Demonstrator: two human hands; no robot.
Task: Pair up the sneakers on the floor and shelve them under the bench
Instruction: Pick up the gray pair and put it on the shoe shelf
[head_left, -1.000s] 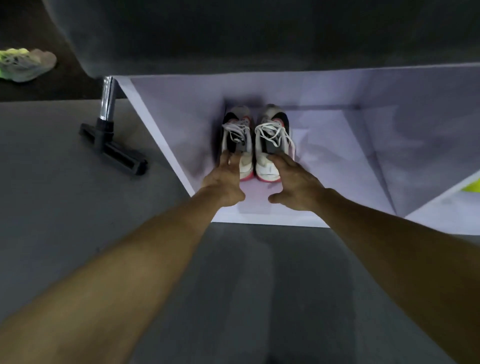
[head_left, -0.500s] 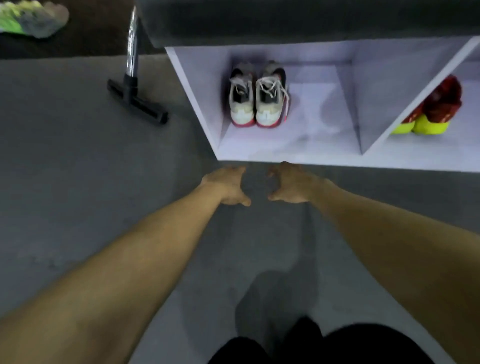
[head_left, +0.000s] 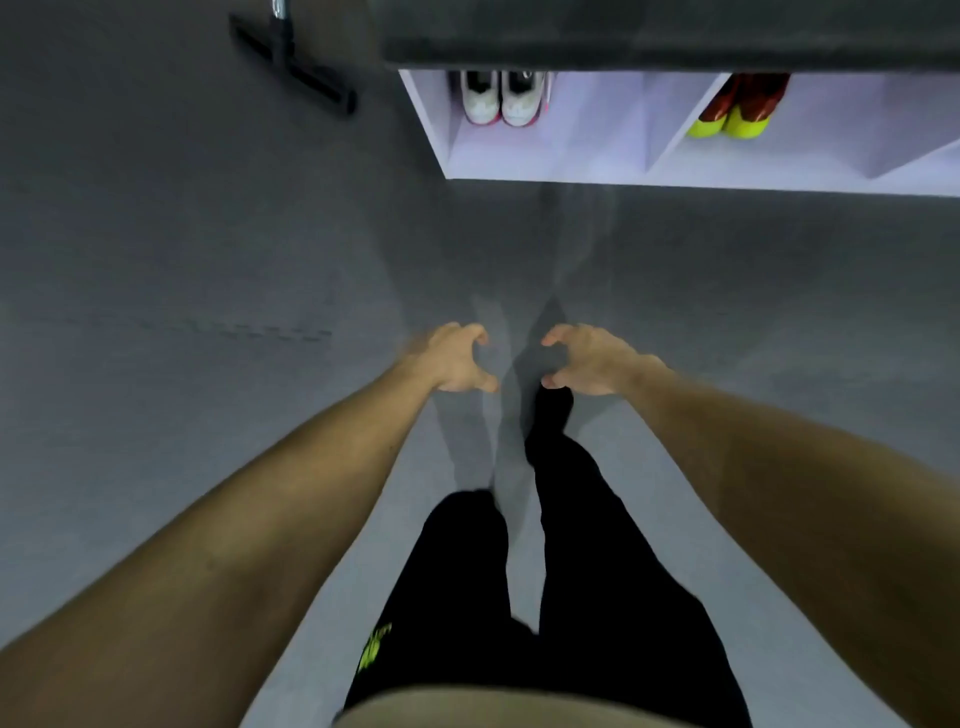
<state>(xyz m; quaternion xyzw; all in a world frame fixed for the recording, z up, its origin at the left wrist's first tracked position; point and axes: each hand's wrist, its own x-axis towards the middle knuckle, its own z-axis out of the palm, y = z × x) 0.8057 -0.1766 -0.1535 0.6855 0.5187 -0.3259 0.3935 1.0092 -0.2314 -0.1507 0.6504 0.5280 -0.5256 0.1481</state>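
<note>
Left hand (head_left: 457, 358) curled, empty.

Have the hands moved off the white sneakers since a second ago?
Yes. Both hands pulled back from the white sneakers, now well clear of the shelf edge, empty.

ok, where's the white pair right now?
Head view, top centre: the white sneakers sit side by side in the leftmost cubby under the bench, with the red and yellow pair one cubby to their right.
</note>
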